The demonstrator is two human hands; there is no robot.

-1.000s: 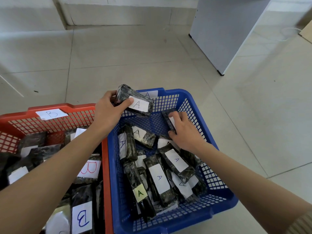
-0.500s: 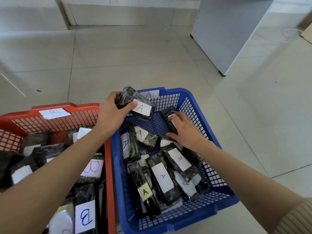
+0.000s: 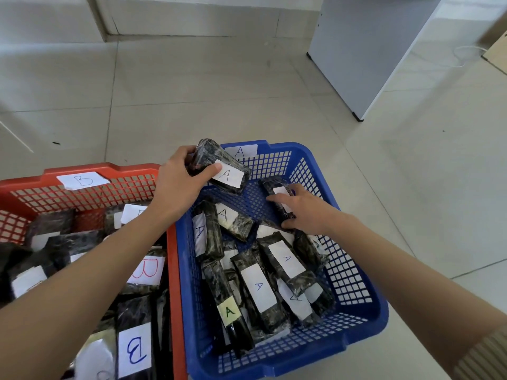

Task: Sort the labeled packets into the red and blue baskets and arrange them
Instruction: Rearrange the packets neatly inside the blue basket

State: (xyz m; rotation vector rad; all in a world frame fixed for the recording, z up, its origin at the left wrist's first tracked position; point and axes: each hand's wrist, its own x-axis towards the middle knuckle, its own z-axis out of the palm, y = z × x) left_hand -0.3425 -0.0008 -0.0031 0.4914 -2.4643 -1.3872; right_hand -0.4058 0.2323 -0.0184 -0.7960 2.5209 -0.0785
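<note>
A blue basket point(image 3: 354, 272) tagged A holds several dark packets with white A labels. Beside it on the left, a red basket point(image 3: 90, 171) tagged B holds dark packets labelled B. My left hand point(image 3: 178, 185) grips one A packet point(image 3: 219, 165) above the blue basket's far left corner, thumb on its label. Against the basket's far right wall, my right hand point(image 3: 304, 209) holds another dark packet point(image 3: 277, 193), fingers over its label and thumb under its near end.
Both baskets stand side by side on a pale tiled floor point(image 3: 219, 91). A grey cabinet panel point(image 3: 365, 50) rises at the back right, with a white cable point(image 3: 466, 53) on the floor beyond it. A wall base runs along the back.
My left hand has kept the A packet over the basket's far left corner with little shift. My right hand has stayed on the packet at the far right wall, its fingers spreading over it.
</note>
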